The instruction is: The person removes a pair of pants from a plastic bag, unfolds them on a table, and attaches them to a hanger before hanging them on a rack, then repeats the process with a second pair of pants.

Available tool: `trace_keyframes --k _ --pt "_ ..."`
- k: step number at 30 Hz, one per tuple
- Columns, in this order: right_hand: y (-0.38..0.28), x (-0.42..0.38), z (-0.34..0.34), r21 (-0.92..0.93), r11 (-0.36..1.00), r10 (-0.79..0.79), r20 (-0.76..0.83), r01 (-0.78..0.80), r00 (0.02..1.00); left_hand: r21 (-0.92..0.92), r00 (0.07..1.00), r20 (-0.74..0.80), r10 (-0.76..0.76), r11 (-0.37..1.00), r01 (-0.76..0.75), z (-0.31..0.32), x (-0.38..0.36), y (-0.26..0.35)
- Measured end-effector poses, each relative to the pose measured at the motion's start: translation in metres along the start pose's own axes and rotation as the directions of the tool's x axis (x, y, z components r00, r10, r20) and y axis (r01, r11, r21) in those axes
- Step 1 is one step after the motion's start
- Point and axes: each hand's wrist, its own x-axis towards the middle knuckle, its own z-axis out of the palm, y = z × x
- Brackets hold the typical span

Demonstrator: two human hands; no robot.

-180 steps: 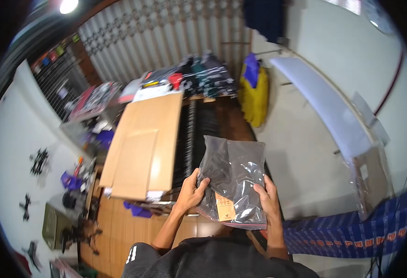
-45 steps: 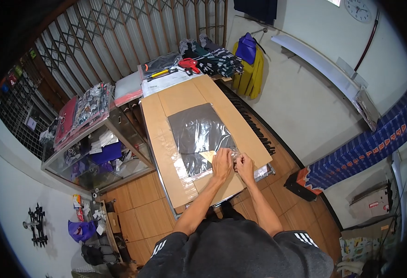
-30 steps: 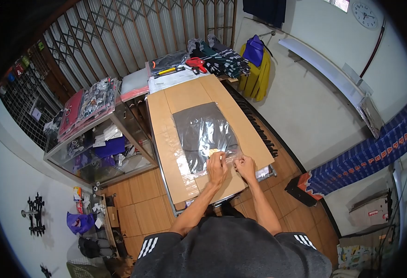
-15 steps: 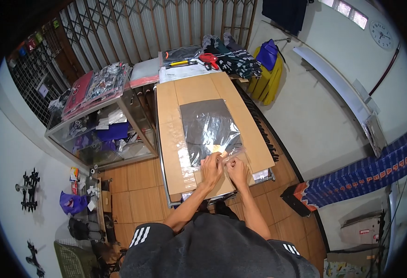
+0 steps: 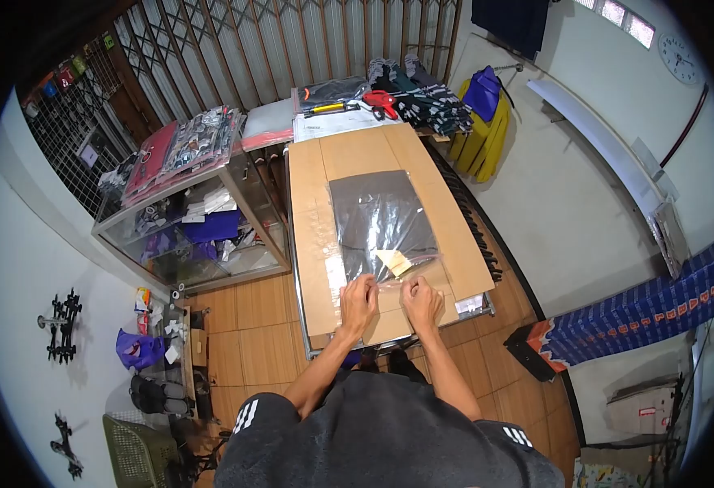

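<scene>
A dark folded garment (image 5: 375, 207) lies inside a clear plastic bag (image 5: 428, 254) on the cardboard-topped table. Near the bag's mouth, a pale yellow tag (image 5: 393, 262) shows through the plastic. My left hand (image 5: 358, 304) is closed at the left part of the near edge, its fingers curled on the bag's rim. To the right, my right hand (image 5: 423, 304) pinches the same near edge with thumb and fingers together. A short stretch of plastic spans the gap between both hands.
Red-handled scissors (image 5: 380, 102) and a yellow cutter (image 5: 327, 107) lie at the table's far end beside a heap of dark patterned cloth (image 5: 422, 98). A glass cabinet (image 5: 202, 220) topped with bagged goods stands left. A long blue carton (image 5: 629, 313) is at right.
My hands have moved apart along the bag's near edge, the left one shifting left. The yellow tag now shows more fully. The whole view has shifted slightly.
</scene>
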Motion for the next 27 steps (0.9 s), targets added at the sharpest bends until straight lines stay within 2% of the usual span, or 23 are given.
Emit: trace_keyframes --k 4,8,11,16,19,20,23,27 --pt "0.004 0.001 0.002 -0.007 1.0 -0.013 -0.021 0.013 1.0 -0.174 0.989 -0.139 -0.052 0.984 0.027 -0.009 0.023 0.002" --pt "0.003 0.001 0.001 -0.032 0.999 -0.023 -0.006 0.023 1.0 -0.127 0.957 -0.285 0.06 0.987 -0.1 -0.037 0.065 0.007" --pt "0.004 0.001 0.0 -0.028 0.999 -0.028 0.002 0.028 1.0 -0.087 0.94 -0.296 0.167 0.976 -0.201 -0.057 0.094 0.006" --pt "0.005 0.0 0.0 -0.009 0.999 -0.04 -0.025 0.04 0.999 -0.09 0.922 -0.312 0.228 0.959 -0.268 -0.076 0.124 0.017" --pt "-0.002 -0.001 -0.008 0.094 0.995 0.032 -0.007 -0.031 0.999 -0.085 0.918 -0.263 0.296 0.941 -0.328 -0.076 0.119 0.034" --pt "-0.006 0.0 -0.012 0.143 0.987 0.067 0.01 -0.068 0.998 -0.148 0.921 -0.24 0.306 0.926 -0.347 -0.072 0.114 0.036" --pt "-0.008 -0.002 -0.014 0.328 0.936 0.127 0.019 -0.126 0.992 -0.122 0.911 -0.094 0.403 0.903 -0.412 -0.067 0.093 0.039" --pt "-0.015 0.0 -0.013 0.281 0.946 -0.152 -0.054 0.161 0.987 -0.093 0.958 -0.063 0.281 0.954 -0.285 -0.057 0.088 0.026"
